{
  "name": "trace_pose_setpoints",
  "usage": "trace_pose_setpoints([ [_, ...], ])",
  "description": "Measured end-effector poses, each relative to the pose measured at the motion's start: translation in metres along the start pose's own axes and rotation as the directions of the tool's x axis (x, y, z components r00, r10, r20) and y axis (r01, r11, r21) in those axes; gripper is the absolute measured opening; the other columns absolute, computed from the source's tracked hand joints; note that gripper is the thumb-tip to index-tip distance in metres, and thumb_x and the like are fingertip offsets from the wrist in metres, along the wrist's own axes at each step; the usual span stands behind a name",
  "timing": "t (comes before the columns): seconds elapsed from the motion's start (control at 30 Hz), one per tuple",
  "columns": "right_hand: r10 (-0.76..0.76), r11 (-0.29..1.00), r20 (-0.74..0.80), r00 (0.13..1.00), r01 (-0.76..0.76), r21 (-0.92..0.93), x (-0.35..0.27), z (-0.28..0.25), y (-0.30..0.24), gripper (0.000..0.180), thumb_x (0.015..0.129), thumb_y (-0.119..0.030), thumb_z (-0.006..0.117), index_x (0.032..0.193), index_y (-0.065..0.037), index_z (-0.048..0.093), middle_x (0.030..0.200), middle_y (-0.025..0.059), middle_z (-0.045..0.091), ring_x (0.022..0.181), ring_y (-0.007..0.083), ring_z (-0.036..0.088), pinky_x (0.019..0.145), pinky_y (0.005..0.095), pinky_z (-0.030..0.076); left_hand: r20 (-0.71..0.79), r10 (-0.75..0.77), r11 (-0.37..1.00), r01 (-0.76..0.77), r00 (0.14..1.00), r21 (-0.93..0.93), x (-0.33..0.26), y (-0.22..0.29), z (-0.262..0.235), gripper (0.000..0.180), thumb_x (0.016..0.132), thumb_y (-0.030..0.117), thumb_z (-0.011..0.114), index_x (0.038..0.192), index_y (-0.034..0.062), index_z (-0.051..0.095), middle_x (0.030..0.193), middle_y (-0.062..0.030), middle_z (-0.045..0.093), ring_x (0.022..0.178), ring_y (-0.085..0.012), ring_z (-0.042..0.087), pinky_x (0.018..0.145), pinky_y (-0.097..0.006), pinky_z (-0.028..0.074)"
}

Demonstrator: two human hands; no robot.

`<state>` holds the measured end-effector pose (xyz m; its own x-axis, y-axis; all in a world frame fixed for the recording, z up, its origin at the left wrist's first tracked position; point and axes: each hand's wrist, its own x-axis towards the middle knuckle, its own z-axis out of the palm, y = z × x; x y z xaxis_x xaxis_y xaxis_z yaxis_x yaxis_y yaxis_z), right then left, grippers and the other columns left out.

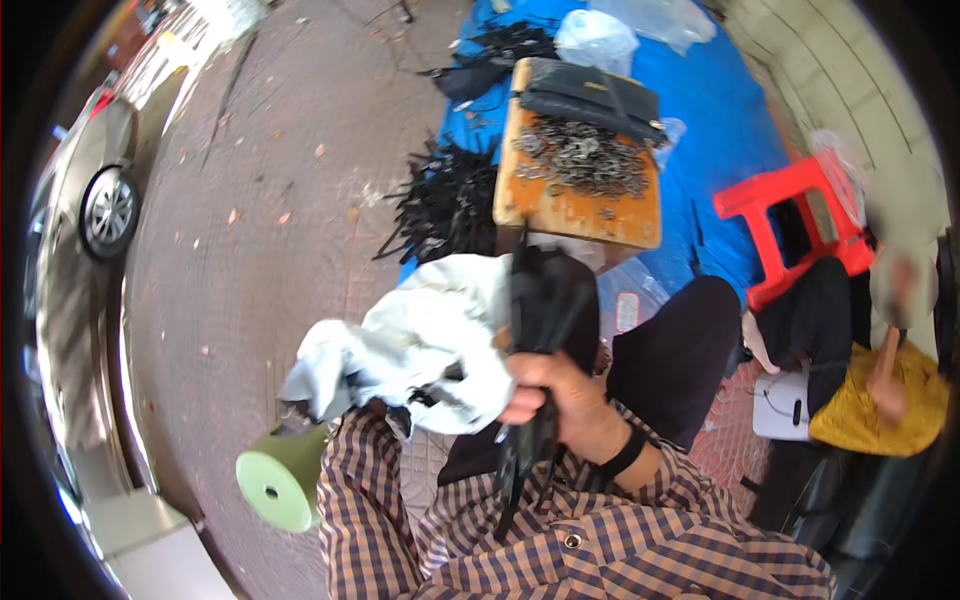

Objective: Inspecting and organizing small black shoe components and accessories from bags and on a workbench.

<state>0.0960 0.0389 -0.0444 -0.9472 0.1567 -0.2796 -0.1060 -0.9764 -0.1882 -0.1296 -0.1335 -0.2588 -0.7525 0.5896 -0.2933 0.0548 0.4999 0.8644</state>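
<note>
My right hand (575, 400), with a black band at its wrist, is closed around a bundle of long black straps (548, 305) held upright over my lap. Beside it, on the left, a crumpled white plastic bag (440, 310) bulges over my left arm. Under that bag my left hand is almost wholly hidden, so its fingers do not show; only the checked left sleeve (365, 490) leads up to it. Just beyond the straps stands a small wooden-topped table (515, 200) bearing a heap of small metal pieces (585, 155) and a black wallet-like pouch (590, 100).
More black straps (450, 205) lie heaped left of the table, partly on a blue sheet (740, 120). A green bin-like container (280, 480) is by my left arm. At right are a red plastic stool (800, 220) and a seated person in dark trousers. A car (85, 200) stands far left.
</note>
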Motion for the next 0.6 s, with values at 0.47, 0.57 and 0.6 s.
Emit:
trace_pose_setpoints([
  [0.47, -0.062, 0.982, -0.238, 0.969, 0.017, -0.187, 0.022, -0.014, 0.006, 0.012, 0.087, -0.003, 0.060, 0.099, -0.001, 0.057, 0.075, -0.0008, 0.051, 0.060, 0.0054, 0.041, 0.053, 0.0224, 0.039, 0.274, -0.230, 0.964, 0.258, 0.934, -0.070, -0.022, 0.042, -0.139, 0.023, 0.088, 0.017, 0.066, 0.107, 0.0048, 0.064, 0.099, -0.0056, 0.066, 0.086, -0.0127, 0.062, 0.078, -0.025, 0.050],
  [0.57, -0.217, 0.912, -0.344, 0.913, 0.064, -0.404, 0.025, -0.009, 0.007, 0.015, 0.087, -0.004, 0.060, 0.101, -0.001, 0.055, 0.109, 0.0155, 0.060, 0.061, 0.0067, 0.043, 0.055, 0.0235, 0.042, 0.343, -0.408, 0.903, 0.430, 0.846, 0.013, -0.025, -0.018, -0.161, 0.023, 0.090, 0.018, 0.064, 0.109, 0.0058, 0.064, 0.101, -0.0061, 0.066, 0.087, -0.0130, 0.062, 0.078, -0.025, 0.050],
  [0.6, -0.265, 0.888, -0.331, 0.906, 0.096, -0.449, 0.025, -0.007, 0.008, 0.015, 0.087, -0.004, 0.060, 0.102, -0.002, 0.055, 0.110, 0.0160, 0.060, 0.062, 0.0067, 0.043, 0.056, 0.0235, 0.042, 0.359, -0.459, 0.875, 0.483, 0.813, 0.024, -0.030, -0.038, -0.165, 0.023, 0.090, 0.019, 0.064, 0.110, 0.0061, 0.064, 0.102, -0.0063, 0.066, 0.088, -0.0130, 0.062, 0.079, -0.025, 0.050],
])
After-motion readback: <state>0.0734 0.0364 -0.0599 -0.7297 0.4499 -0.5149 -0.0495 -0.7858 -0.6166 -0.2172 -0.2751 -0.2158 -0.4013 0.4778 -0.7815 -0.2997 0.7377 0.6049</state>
